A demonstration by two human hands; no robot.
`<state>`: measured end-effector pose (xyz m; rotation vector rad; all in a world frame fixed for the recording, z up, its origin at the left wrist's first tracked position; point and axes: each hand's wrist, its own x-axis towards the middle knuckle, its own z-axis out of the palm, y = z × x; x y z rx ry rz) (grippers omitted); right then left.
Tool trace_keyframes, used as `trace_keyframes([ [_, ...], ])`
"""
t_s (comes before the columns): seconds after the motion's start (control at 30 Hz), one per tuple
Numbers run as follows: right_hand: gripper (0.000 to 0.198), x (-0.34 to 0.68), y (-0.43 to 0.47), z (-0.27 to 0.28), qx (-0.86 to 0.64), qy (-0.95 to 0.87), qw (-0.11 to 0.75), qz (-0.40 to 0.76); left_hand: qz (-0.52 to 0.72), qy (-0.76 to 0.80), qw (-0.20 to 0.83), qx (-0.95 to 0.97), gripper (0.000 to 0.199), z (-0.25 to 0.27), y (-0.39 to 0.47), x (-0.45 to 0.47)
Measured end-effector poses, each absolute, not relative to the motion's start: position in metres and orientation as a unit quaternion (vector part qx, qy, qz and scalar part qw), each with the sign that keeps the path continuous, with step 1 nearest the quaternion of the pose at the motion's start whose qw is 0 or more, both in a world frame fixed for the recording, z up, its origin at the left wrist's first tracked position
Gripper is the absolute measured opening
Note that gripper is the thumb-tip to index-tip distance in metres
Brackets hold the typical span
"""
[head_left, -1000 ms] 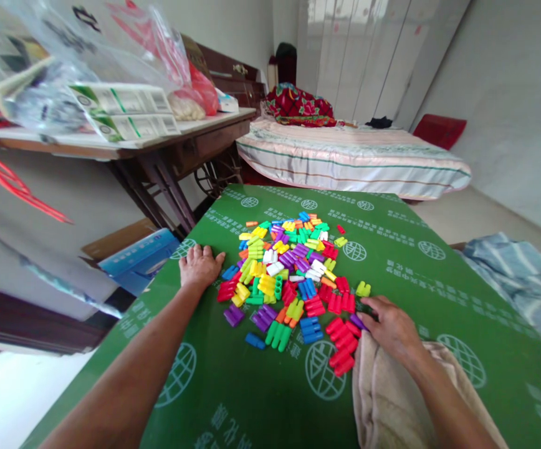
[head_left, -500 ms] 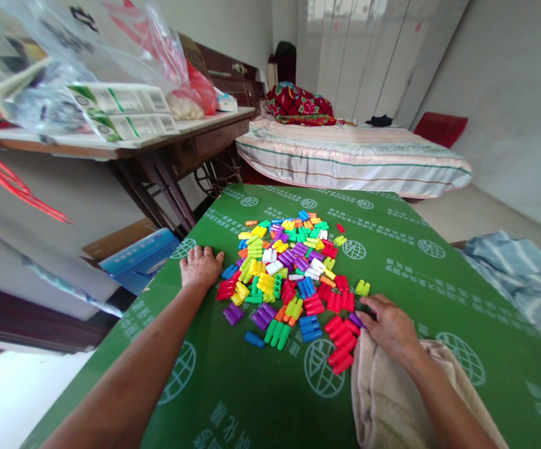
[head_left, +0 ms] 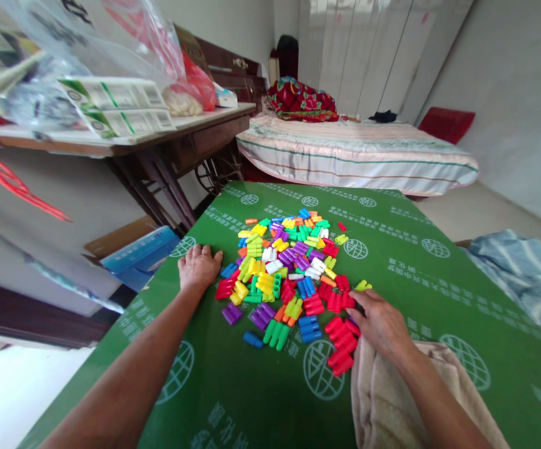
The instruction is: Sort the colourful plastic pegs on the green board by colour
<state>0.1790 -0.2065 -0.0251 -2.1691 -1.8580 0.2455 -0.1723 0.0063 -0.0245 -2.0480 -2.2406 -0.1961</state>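
On the green board point(head_left: 392, 237) lies a loose pile of plastic building blocks point(head_left: 275, 265) shaped like joined tubes, in several colours. My left hand point(head_left: 200, 267) rests flat on the board at the pile's left side, fingers spread, holding nothing. At the right edge, my right hand point(head_left: 381, 321) reaches in with index finger and thumb apart, close around the end of a red block point(head_left: 346, 300). Whether they touch it I cannot tell. Its fingers partly cover a lime block point(head_left: 363, 285) and a purple block. More red blocks point(head_left: 341, 346) lie just left of the thumb.
A beige cloth point(head_left: 383, 393) lies under my right forearm. To the left stands a sewing-machine table point(head_left: 111, 148) with plastic bags and boxes. A bed point(head_left: 359, 156) stands beyond the board, and blue striped fabric point(head_left: 516, 268) lies at right.
My right hand has moved slightly forward and left, from beside the purple block to the red block, and now covers most of the purple one. The left hand stays put.
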Motion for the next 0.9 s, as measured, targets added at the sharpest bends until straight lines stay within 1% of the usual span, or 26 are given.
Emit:
trace_keyframes([
  [0.2,0.026,0.172,-0.203,-0.019,-0.737,-0.660,0.106,0.102,-0.066,-0.736,0.048,-0.672,0.056,-0.024,0.006,-0.172],
  [0.6,0.040,0.159,-0.196,-0.005,-0.757,-0.638,0.066,0.128,-0.072,-0.734,0.060,-0.672,0.055,-0.024,0.006,-0.172],
  [0.9,0.037,0.149,-0.189,0.002,-0.745,-0.652,0.019,0.140,-0.070,-0.731,0.063,-0.676,0.060,-0.027,0.009,-0.175],
])
